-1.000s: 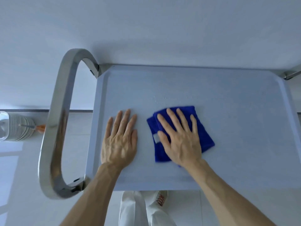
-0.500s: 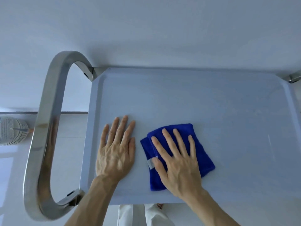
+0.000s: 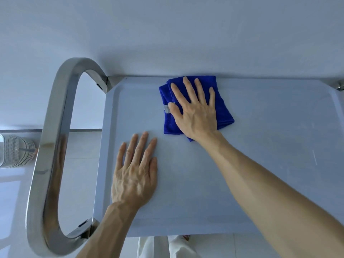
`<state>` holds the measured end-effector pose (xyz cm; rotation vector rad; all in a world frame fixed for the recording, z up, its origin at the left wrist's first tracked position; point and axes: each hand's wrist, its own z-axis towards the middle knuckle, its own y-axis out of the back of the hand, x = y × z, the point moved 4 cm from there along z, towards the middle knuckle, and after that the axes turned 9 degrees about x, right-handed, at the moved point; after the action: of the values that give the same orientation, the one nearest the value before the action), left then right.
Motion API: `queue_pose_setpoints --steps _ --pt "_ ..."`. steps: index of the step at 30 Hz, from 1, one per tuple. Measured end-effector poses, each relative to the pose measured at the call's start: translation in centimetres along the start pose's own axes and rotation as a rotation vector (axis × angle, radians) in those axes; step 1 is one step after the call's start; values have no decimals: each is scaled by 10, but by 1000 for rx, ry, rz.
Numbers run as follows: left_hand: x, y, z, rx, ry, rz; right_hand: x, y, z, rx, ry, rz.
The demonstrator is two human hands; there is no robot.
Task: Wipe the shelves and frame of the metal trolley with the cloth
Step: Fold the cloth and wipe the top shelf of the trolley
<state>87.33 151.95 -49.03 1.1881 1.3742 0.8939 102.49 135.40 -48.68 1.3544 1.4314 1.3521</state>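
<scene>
Top shelf (image 3: pixel 260 146) of the trolley fills the view; curved steel handle (image 3: pixel 48 146) loops off its left end, white ribbed container (image 3: pixel 13 151) on the floor beyond; right hand (image 3: pixel 195 112) pressed flat, fingers spread, on the folded blue cloth (image 3: pixel 221 105) at the shelf's far rim, its long axis running near-to-far; left hand (image 3: pixel 134 175) flat on the bare shelf, well apart from the cloth.

Plain pale wall (image 3: pixel 167 30) behind, with glossy light floor tiles (image 3: pixel 11 202) below. A white ribbed container (image 3: pixel 13 153) sat at the left edge.
</scene>
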Motion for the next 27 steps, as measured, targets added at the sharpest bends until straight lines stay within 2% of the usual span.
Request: queue_pose_setpoints --steps 5,9,19,24,27 --pt "2 -1 -2 15 4 2 8 -16 -102 -65 51 22" --pt "2 -1 -1 26 6 21 9 -31 -150 -4 100 9" --pt "0 1 1 31 17 27 2 1 3 -7 -20 14" --pt "-1 1 0 11 10 12 -10 1 11 -10 49 -8" --pt "0 0 0 0 2 7 -39 9 8 -22 56 -21"
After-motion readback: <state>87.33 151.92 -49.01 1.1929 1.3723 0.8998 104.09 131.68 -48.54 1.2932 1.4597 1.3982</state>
